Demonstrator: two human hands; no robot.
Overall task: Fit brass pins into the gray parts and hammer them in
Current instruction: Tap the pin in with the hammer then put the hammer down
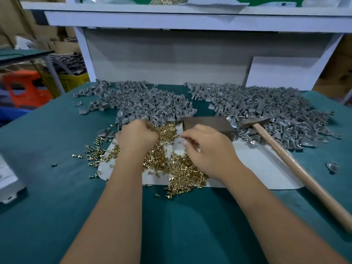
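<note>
A heap of brass pins (181,172) lies spread over a white sheet (262,168) on the green table (57,141). Behind it are two piles of gray parts, one on the left (144,103) and one on the right (270,109). My left hand (137,137) is curled at the near edge of the left pile, gripping a gray part that its fingers mostly hide. My right hand (207,149) is over the pins, thumb and fingertips pinching a small brass pin. A dark metal block (209,121) sits just behind my right hand. The hammer (297,164) lies at the right with nothing touching it.
The hammer's wooden handle runs diagonally toward the near right table edge. One loose gray part (332,166) lies far right. A white box (7,180) sits at the left edge. A white shelf frame (171,20) rises behind the piles. Stray pins (91,149) dot the cloth on the left.
</note>
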